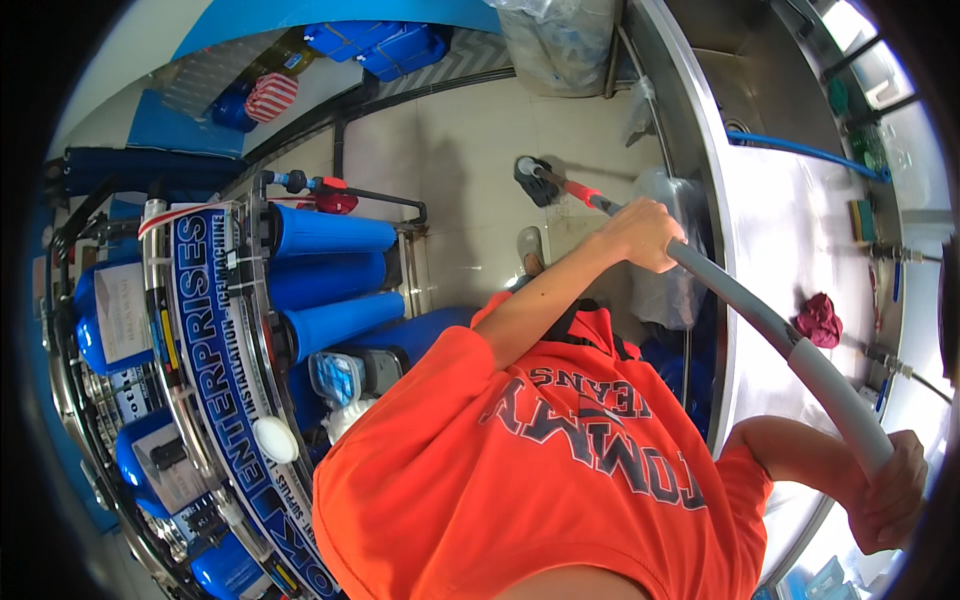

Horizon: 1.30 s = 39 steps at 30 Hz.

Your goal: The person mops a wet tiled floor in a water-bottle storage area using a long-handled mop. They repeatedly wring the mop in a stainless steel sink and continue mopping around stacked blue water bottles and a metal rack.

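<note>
My left hand is wrapped round the middle of a long grey-handled mop. At the far right, my right hand grips the thick upper end of the same handle. The pole slants down and left across my front. Below my left hand it has a red section, and a small dark mop head is at its far end, at the tiled floor. Part of my foot in a light shoe shows near the mop head.
On the left stands a metal rack with blue filter housings and pipes. A stainless steel counter runs along the right, with a dark red cloth on it. Clear plastic bags hang beside the counter; blue crates lie at the back.
</note>
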### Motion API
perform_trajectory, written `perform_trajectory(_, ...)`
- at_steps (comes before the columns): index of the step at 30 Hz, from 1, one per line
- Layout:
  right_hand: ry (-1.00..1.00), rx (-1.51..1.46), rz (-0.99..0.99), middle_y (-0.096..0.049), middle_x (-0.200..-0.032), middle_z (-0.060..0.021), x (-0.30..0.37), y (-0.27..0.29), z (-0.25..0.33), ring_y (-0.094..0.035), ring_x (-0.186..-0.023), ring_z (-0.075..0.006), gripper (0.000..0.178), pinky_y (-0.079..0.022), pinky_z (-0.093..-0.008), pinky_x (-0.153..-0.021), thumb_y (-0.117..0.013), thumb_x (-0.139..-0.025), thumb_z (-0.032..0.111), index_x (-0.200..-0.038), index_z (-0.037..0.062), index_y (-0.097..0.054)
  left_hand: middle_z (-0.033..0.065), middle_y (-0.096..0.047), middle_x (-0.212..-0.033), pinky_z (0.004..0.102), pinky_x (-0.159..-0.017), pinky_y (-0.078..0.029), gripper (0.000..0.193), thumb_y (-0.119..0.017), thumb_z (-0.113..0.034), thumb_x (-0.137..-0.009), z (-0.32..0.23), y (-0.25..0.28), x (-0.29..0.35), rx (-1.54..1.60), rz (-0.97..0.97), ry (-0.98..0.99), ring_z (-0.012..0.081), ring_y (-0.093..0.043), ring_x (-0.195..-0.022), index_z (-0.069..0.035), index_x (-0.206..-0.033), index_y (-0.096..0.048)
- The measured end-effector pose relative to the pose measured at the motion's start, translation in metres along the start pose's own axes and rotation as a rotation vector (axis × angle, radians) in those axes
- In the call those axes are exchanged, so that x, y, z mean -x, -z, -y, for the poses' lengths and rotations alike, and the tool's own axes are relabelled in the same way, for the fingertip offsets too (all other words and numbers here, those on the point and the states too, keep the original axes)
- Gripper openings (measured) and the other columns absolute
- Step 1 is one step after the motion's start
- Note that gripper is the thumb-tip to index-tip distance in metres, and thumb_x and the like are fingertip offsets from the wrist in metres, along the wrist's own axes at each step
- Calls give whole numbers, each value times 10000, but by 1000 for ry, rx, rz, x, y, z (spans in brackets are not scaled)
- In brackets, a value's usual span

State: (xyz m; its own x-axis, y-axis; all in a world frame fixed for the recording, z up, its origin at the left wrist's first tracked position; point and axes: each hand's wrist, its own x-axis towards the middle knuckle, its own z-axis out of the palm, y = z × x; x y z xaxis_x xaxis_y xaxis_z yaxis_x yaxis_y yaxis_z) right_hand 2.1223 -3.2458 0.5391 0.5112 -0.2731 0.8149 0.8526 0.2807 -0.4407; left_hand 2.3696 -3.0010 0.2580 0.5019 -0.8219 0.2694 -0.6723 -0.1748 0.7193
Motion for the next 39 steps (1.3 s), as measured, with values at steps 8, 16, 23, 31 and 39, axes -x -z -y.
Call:
perform_trajectory(8,-17,188,-198,-369,-380,105,-33,-80,-155,-385,-335,-35,392,-367,-211,-436,-536,-872,215,-495,192,-434,139,-533,-505,469,-536,-424,280,-714,-254,-746,126,142,0,-102,-170,75,383,-538,-529,-87,-548,-609)
perform_trajectory(16,-278,123,-112,-387,-474,45,-50,-117,-340,-371,-401,-78,420,-346,-270,-504,-436,-1018,200,-600,160,-436,146,-506,-523,480,-545,-392,364,-730,-273,-772,263,238,26,-168,-253,325,402,-501,-551,-71,-545,-530)
perform_trajectory(23,-485,109,260,-486,-512,-2,-89,-152,-555,-472,-412,-134,353,-448,-312,-472,-517,-984,164,-644,70,-508,141,-555,-562,463,-550,-429,247,-721,-218,-757,392,303,89,-185,-434,607,385,-562,-572,-76,-601,-592)
perform_trajectory(31,-419,-411,888,-532,-524,-30,-253,-212,-778,-531,-448,-166,393,-493,-311,-497,-655,-977,265,-679,11,-616,128,-628,-608,448,-562,-468,117,-702,-174,-697,471,453,91,-316,-706,864,371,-609,-590,-80,-643,-657)
perform_trajectory(39,-293,-918,1123,-433,-533,-26,-283,-335,-938,-436,-423,-155,359,-413,-307,-429,-790,-827,165,-600,6,-562,141,-639,-647,443,-622,-491,218,-702,-260,-781,506,556,148,-456,-1013,1200,364,-638,-683,-61,-699,-674)
